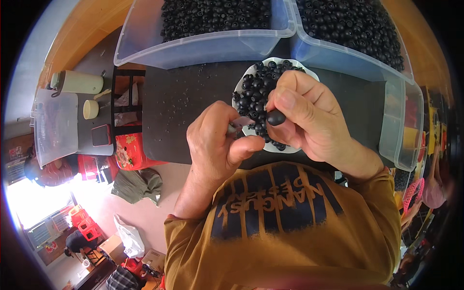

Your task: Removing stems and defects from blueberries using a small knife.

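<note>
Between thumb and fingertips my right hand (309, 116) pinches a smooth, glossy black rounded piece (276, 118). Facing it, my left hand (212, 137) is curled around a small blade-like tool (240, 123); its short, light metallic tip points toward the piece, and its handle is mostly hidden in the palm. Tip and black piece look slightly apart. Beneath both hands a white scalloped plate (288, 150) rests on the dark table, heaped with small black rounded pieces (258, 89), several showing a ringed opening or neck. My right hand covers part of the heap.
Two clear bins, one at far left (203, 42) and one at far right (357, 55), hold masses of similar black pieces. An empty-looking clear bin (401, 125) stands right. Black crumbs (179, 101) dot the table (159, 140). Further left are a flask (79, 82) and phone (101, 135).
</note>
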A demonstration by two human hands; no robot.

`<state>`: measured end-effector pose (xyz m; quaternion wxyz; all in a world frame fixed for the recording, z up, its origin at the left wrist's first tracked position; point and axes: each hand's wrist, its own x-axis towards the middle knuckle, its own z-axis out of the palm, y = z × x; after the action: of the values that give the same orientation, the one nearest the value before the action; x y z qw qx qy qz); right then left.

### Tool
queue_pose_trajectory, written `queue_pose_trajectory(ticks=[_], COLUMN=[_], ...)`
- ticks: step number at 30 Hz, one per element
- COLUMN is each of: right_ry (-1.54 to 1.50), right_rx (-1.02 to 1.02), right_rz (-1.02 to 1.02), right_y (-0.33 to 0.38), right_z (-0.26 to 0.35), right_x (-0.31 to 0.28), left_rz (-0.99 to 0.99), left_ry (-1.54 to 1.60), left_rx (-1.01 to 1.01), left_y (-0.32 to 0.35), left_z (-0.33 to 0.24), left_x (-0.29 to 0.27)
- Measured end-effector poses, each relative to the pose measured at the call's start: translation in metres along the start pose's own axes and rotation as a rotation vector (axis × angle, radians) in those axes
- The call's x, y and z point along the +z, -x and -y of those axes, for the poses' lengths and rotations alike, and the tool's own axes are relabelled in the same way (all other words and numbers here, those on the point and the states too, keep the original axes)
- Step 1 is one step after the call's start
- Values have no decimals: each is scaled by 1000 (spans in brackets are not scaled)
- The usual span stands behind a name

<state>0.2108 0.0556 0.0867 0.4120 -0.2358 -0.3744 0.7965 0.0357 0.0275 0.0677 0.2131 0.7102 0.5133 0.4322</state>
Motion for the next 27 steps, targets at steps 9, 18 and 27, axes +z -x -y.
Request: queue_pose_trajectory(ticks=[9,18,27], right_ry=[12,-32,-79], right_rx=[16,28,11], right_rz=[22,37,-3], right_y=[-1,0,1], right_z=[-4,-7,-12], right_x=[-4,-7,-3], left_rz=[26,-6,-96], left_ry=[104,26,-105], left_rx=[52,103,201], left_y=[-7,-10,-8], left_z=[-9,-5,0], left_x=[12,21,27])
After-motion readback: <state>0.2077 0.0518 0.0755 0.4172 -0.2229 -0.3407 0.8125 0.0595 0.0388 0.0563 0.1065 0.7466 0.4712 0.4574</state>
